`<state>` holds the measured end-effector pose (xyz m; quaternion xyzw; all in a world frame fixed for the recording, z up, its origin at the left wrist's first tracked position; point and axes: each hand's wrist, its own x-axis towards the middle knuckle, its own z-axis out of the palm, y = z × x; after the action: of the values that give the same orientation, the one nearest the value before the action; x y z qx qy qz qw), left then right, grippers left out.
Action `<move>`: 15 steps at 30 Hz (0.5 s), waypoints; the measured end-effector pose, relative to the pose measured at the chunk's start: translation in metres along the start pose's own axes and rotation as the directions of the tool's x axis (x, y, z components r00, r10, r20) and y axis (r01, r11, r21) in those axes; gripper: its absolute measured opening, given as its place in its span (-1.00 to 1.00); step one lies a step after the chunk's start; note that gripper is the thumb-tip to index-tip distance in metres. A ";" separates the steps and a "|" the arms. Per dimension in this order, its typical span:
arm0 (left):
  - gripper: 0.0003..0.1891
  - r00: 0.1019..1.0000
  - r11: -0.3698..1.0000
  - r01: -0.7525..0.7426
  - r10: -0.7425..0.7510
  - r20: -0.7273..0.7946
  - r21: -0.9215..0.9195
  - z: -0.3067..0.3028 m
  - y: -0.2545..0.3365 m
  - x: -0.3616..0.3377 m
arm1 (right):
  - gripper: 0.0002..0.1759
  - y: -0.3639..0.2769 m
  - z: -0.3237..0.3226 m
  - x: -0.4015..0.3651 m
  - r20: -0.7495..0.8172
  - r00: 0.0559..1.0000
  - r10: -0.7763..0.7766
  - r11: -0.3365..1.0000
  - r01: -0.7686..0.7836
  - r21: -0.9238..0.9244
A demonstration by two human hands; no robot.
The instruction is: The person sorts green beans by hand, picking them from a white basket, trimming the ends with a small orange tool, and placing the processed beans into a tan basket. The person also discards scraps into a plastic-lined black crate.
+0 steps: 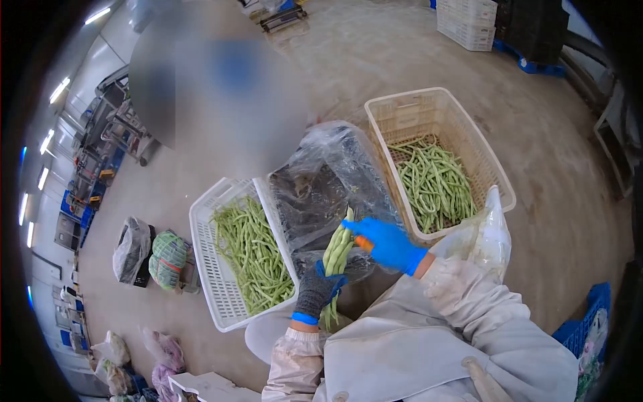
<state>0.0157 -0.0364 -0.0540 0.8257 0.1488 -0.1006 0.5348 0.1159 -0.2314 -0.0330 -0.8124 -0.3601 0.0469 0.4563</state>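
My left hand, in a dark grey glove over a blue one, is closed around a bunch of long green beans. The bean tips point up and away from me, and the other ends hang below the fist. At the upper part of the bunch is my right hand in a blue glove, its fingers wrapped round an orange-handled tool. The tool's working end cannot be made out. Just beyond both hands lies a dark surface under clear plastic film, scattered with small scraps.
On the left stands a white crate of green beans; a beige crate on the right holds more. A blurred person is across from me. Wrapped bundles and bags sit on the floor at left. White crates are stacked far right.
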 end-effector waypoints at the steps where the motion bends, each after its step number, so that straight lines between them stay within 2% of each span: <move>1: -0.62 1.000 0.998 0.005 -0.005 -0.010 0.066 0.001 0.003 0.000 | -0.60 0.001 0.008 -0.001 -0.002 1.000 0.004 1.000 -0.004 -0.001; 3: -0.62 1.000 0.990 0.011 -0.008 -0.024 0.137 0.001 0.006 0.000 | -0.63 0.011 0.026 0.001 0.051 0.989 -0.137 0.972 0.144 -0.185; 7: -0.63 0.996 0.972 -0.047 0.064 -0.066 0.228 0.001 -0.002 0.003 | -0.67 0.015 0.033 -0.002 0.032 0.984 -0.176 0.973 0.179 -0.144; 9: -0.62 0.990 0.959 -0.087 0.112 -0.080 0.269 0.003 -0.003 0.003 | -0.74 0.013 0.035 -0.005 -0.016 0.985 -0.172 0.950 0.161 -0.268; 11: -0.55 0.998 0.979 0.031 -0.018 -0.064 0.201 0.002 0.016 -0.003 | -0.76 0.016 0.040 -0.007 -0.048 0.984 -0.169 0.947 0.149 -0.283; 13: -0.55 0.999 0.964 0.026 -0.014 -0.048 0.264 0.001 0.022 -0.004 | -0.78 0.028 0.043 -0.005 -0.081 0.983 -0.166 0.946 0.136 -0.294; 14: -0.55 0.999 0.945 0.021 -0.011 -0.032 0.326 0.001 0.023 -0.004 | -0.77 0.040 0.036 -0.003 -0.237 0.971 -0.010 0.981 -0.037 -0.193; 15: -0.55 0.999 0.946 0.023 -0.013 -0.034 0.324 0.001 0.016 -0.004 | -0.75 0.053 0.028 -0.003 -0.371 0.916 0.156 0.979 -0.193 -0.065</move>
<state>0.0170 -0.0440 -0.0397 0.9025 0.1464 -0.1154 0.3883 0.1309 -0.2307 -0.0915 -0.8577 -0.1974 -0.0817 0.4677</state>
